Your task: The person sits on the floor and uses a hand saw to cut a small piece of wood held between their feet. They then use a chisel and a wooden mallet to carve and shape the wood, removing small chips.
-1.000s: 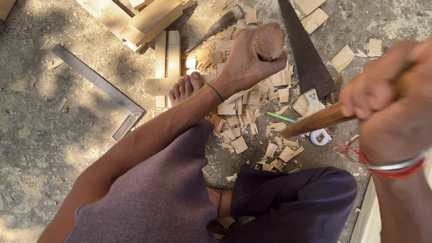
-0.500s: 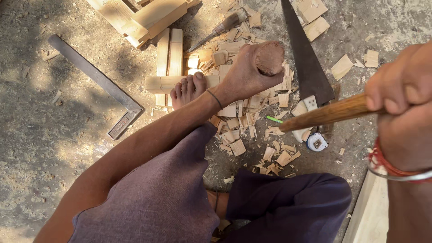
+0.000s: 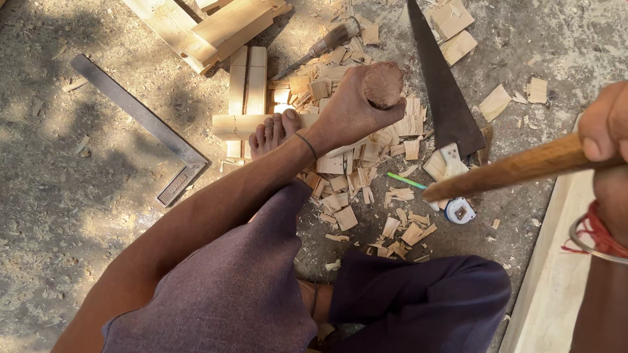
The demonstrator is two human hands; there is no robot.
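On the ground among the wood chips, my left hand is wrapped tight round the rounded wooden handle of an upright tool, its lower end hidden under my fist; my bare foot rests on a wooden block just beside it; at the right edge my right hand grips a wooden shaft slanting over a tape measure; a saw and a steel square lie nearby.
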